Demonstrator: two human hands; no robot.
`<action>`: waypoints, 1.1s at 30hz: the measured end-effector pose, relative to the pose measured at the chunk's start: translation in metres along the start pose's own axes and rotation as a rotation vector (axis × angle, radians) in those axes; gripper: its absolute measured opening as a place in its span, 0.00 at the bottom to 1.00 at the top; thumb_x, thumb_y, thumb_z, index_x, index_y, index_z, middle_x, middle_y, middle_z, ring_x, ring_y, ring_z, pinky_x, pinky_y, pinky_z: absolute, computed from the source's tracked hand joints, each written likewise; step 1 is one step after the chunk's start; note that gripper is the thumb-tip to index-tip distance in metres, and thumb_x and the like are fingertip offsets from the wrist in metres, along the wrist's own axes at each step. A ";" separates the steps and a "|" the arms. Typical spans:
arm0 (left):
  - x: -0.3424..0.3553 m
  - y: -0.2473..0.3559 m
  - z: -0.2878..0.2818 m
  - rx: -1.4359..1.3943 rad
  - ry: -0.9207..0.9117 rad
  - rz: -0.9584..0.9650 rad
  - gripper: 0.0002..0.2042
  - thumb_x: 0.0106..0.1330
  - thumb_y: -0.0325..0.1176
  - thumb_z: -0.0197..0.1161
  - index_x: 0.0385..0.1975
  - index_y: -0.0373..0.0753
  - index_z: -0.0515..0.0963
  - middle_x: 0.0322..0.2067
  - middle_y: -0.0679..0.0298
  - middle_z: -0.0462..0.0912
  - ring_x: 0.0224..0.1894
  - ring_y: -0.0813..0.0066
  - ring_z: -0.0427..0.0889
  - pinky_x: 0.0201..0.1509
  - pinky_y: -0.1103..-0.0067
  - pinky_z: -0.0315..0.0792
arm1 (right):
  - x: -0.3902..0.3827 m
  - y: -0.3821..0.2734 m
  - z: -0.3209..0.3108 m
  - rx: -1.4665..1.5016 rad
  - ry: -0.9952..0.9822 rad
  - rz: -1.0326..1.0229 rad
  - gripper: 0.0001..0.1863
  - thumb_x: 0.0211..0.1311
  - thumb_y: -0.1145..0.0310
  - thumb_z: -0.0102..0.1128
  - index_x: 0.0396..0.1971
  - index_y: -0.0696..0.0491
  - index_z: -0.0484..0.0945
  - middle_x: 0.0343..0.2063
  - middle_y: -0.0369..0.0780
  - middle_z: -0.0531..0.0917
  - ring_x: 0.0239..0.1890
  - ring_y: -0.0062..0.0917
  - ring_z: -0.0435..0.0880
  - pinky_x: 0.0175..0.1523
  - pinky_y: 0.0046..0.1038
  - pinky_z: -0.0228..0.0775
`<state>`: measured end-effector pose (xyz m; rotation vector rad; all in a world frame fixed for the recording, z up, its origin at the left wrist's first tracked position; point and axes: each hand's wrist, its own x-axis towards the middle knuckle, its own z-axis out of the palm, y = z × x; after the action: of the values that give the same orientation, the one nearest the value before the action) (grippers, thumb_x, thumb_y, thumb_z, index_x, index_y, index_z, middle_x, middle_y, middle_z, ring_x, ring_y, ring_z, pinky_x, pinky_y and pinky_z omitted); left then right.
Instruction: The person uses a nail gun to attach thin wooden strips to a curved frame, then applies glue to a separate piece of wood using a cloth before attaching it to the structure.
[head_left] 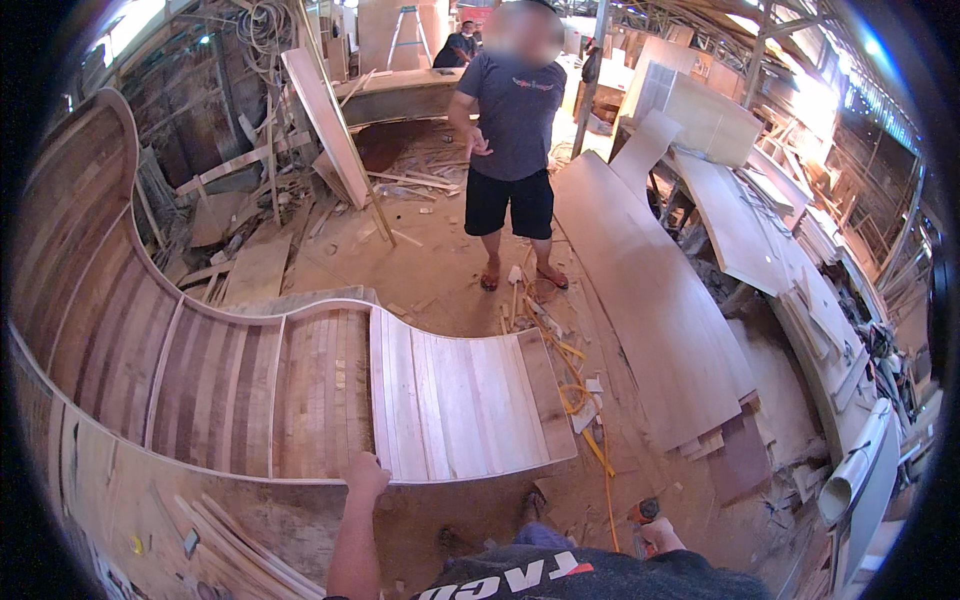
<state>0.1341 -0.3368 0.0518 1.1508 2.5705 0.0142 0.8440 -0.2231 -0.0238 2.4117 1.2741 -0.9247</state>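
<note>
Along the near edge of the curved slatted panel [225,385], close to the seam where its darker slats meet a pale section [450,395], I have the left hand [368,476] with its fingers curled at the rim; whether they clench that edge or only rest against it, I cannot tell from here. The panel spreads from the upper left down across the middle of my view, its far edge sweeping in an S and its right end finished by a brown strip [548,390]. Off the near right corner, and apart from it, my right hand [660,535] grasps a small orange-and-dark tool [645,511]; its exact kind is too small for me to make out.

A yellow cord [597,450] trails over the floor [430,235] just beside the panel's right end. Past the far edge I see another person [512,120] standing, facing my way, one forearm bent in front of the body. To the right of that cord lies a long, broad board [650,310], and farther right, a white pipe [855,468] shows its open end.
</note>
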 end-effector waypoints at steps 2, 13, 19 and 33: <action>-0.002 -0.005 -0.004 0.063 -0.009 0.028 0.17 0.53 0.44 0.73 0.37 0.40 0.89 0.40 0.54 0.89 0.46 0.52 0.88 0.52 0.60 0.80 | -0.021 -0.002 0.004 0.030 -0.048 -0.021 0.19 0.49 0.59 0.80 0.35 0.57 0.88 0.27 0.40 0.88 0.27 0.27 0.87 0.28 0.33 0.77; -0.012 -0.011 -0.009 0.051 -0.049 0.057 0.17 0.54 0.46 0.72 0.39 0.43 0.90 0.42 0.54 0.88 0.48 0.54 0.87 0.53 0.57 0.79 | -0.032 0.012 0.030 0.044 -0.104 0.023 0.24 0.47 0.52 0.80 0.31 0.60 0.88 0.28 0.43 0.89 0.30 0.31 0.91 0.35 0.34 0.82; -0.008 -0.004 -0.005 -0.029 -0.148 0.029 0.17 0.53 0.46 0.72 0.39 0.44 0.89 0.42 0.55 0.89 0.50 0.55 0.86 0.58 0.51 0.74 | 0.017 0.050 0.050 0.058 -0.018 -0.092 0.24 0.48 0.53 0.77 0.35 0.59 0.88 0.32 0.46 0.90 0.36 0.32 0.92 0.38 0.34 0.82; -0.037 -0.003 0.015 -0.033 0.154 -0.055 0.16 0.56 0.50 0.73 0.40 0.49 0.90 0.41 0.61 0.90 0.49 0.58 0.86 0.66 0.53 0.58 | 0.035 0.026 0.040 0.018 -0.178 -0.113 0.36 0.40 0.48 0.82 0.51 0.51 0.86 0.48 0.43 0.89 0.53 0.32 0.88 0.59 0.35 0.79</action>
<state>0.1591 -0.3678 0.0482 1.1058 2.7244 0.1373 0.8631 -0.2355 -0.0787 2.2306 1.3516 -1.1586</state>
